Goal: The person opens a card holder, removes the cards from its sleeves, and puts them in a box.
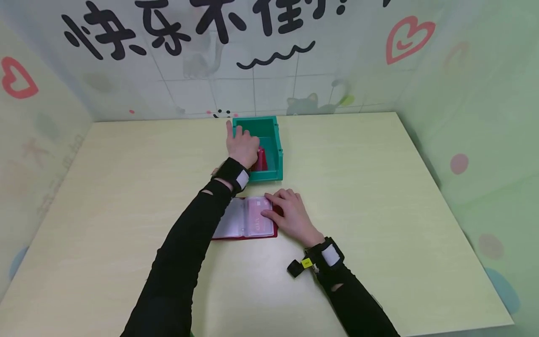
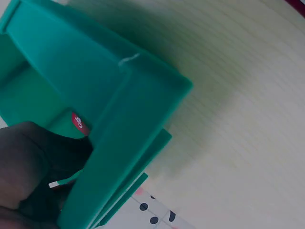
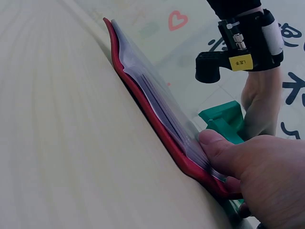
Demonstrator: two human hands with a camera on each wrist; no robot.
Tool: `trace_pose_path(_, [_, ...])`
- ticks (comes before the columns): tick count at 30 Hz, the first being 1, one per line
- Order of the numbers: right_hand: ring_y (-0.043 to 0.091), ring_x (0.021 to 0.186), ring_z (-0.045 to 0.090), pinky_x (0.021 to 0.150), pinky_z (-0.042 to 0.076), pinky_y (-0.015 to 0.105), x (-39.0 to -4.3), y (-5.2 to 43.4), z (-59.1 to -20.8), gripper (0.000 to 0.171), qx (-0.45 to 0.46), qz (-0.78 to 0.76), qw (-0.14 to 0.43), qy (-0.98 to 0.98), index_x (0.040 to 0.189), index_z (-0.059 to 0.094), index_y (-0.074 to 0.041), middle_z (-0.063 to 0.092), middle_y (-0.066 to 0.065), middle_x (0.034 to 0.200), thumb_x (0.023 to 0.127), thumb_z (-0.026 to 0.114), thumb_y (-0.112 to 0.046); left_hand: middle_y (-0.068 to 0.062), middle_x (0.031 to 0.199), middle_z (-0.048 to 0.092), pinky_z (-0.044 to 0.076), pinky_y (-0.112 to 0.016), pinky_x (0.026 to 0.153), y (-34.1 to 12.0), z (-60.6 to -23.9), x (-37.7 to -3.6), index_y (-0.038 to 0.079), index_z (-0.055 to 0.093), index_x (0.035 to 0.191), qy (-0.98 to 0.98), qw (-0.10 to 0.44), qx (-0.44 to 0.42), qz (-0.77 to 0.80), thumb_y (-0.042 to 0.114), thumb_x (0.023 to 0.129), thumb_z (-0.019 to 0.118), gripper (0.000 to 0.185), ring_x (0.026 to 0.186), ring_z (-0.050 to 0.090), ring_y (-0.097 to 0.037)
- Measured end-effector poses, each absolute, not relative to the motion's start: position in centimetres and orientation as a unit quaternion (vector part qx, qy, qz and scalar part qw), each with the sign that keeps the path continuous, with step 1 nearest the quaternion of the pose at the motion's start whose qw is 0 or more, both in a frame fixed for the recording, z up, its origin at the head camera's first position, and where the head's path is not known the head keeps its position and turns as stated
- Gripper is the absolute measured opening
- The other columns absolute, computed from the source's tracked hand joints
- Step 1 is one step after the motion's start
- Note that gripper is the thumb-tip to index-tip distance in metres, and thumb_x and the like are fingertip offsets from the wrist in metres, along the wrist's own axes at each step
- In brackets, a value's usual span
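An open red card holder (image 1: 245, 223) with clear sleeves lies on the table just in front of me. My right hand (image 1: 290, 213) rests on its right page with the fingers flat; in the right wrist view the thumb (image 3: 224, 150) presses the sleeves of the card holder (image 3: 152, 109) down. Behind it stands a small green bin (image 1: 273, 140). My left hand (image 1: 242, 146) reaches into the bin over its left wall, thumb stretched out. A red item (image 1: 261, 160) lies in the bin under the palm. In the left wrist view the hand (image 2: 24, 162) is dark inside the bin (image 2: 124, 119), beside a red item (image 2: 78, 123); its grip is hidden.
The pale wooden table (image 1: 379, 187) stretches wide on both sides of the bin. Decorated walls (image 1: 269, 56) close it in at the back, left and right. Both wrists carry black strapped cameras (image 1: 322, 260).
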State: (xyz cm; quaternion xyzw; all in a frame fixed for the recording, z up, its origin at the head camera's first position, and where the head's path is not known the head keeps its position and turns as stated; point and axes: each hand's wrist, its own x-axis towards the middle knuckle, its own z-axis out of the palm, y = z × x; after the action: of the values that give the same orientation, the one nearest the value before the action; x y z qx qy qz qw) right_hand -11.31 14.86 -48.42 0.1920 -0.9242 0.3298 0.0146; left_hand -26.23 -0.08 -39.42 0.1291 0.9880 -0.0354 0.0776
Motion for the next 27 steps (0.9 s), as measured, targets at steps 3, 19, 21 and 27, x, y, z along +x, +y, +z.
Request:
trace_pose_path(3, [0.023, 0.099, 0.050, 0.087, 0.038, 0.038, -11.3, 14.8, -48.3, 0.049, 0.193, 0.332, 0.014, -0.923, 0.132, 0.066, -0.006, 0.063, 0.007, 0.103, 0.090, 0.075, -0.032, -0.015, 0.135, 0.061, -0.003, -0.059, 0.126, 0.1, -39.9, -26.4, 0.017, 0.070, 0.122, 0.988, 0.077, 0.124, -0.056, 0.020, 0.103, 0.052, 0.026, 0.144, 0.033, -0.038])
trace_pose_path(19, [0.023, 0.094, 0.050, 0.087, 0.038, 0.038, -11.1, 14.6, -48.3, 0.048, 0.193, 0.333, 0.032, -0.923, 0.127, 0.069, -0.004, 0.063, 0.007, 0.099, 0.088, 0.078, -0.030, -0.016, 0.108, 0.069, 0.056, -0.039, 0.092, -2.0, -39.2, -19.1, 0.001, 0.068, 0.111, 0.957, 0.005, 0.211, 0.199, 0.013, 0.099, 0.061, 0.018, 0.101, 0.061, -0.030])
trace_pose_path(21, [0.023, 0.096, 0.050, 0.088, 0.039, 0.039, -11.0, 14.5, -48.2, 0.049, 0.186, 0.333, 0.027, -0.924, 0.128, 0.068, -0.004, 0.063, 0.008, 0.101, 0.088, 0.078, -0.031, -0.015, 0.105, 0.071, 0.058, -0.038, 0.087, -3.1, -39.5, -17.2, 0.001, 0.069, 0.110, 0.947, 0.049, 0.202, 0.246, 0.014, 0.098, 0.064, 0.019, 0.094, 0.063, -0.027])
trace_pose_path(27, [0.023, 0.097, 0.050, 0.089, 0.039, 0.039, -10.8, 14.3, -47.9, 0.051, 0.166, 0.329, 0.021, -0.929, 0.129, 0.067, -0.007, 0.063, 0.007, 0.102, 0.088, 0.078, -0.035, -0.015, 0.116, 0.070, 0.058, -0.041, 0.090, -6.1, -42.0, -13.9, 0.001, 0.067, 0.122, 0.925, 0.127, 0.180, 0.308, 0.016, 0.099, 0.063, 0.028, 0.098, 0.066, -0.027])
